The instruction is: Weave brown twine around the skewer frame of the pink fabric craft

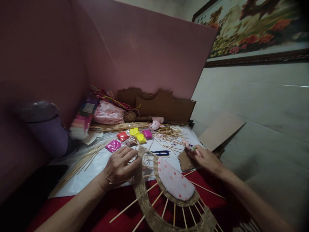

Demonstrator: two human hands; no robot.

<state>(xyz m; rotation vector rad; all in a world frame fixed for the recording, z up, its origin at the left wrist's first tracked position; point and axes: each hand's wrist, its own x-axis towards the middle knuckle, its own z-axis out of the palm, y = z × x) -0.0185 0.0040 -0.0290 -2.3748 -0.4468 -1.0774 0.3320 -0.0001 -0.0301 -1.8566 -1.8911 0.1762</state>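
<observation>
My left hand (123,162) is closed on the upper left end of a half-round frame woven from brown twine (142,187). Thin wooden sticks (166,207) run like spokes between its outer band and an inner twine rim. Inside the rim sits a half-round panel of white cloth with red dots (176,180). To the right, my right hand (207,159) is closed around a slim pink thing with coloured spots (191,146), whose kind I cannot make out. A torn piece of cardboard (184,161) lies just under that hand. Past the frame lies a blue cutter (160,153).
Small red, yellow and purple packets (123,136) lie on the white sheet (94,170), near bundled sticks (79,158). Behind them are a twine ball (130,116), a pink dotted cloth bundle (109,112) and upright cardboard (164,104). A purple tumbler (48,132) stands left.
</observation>
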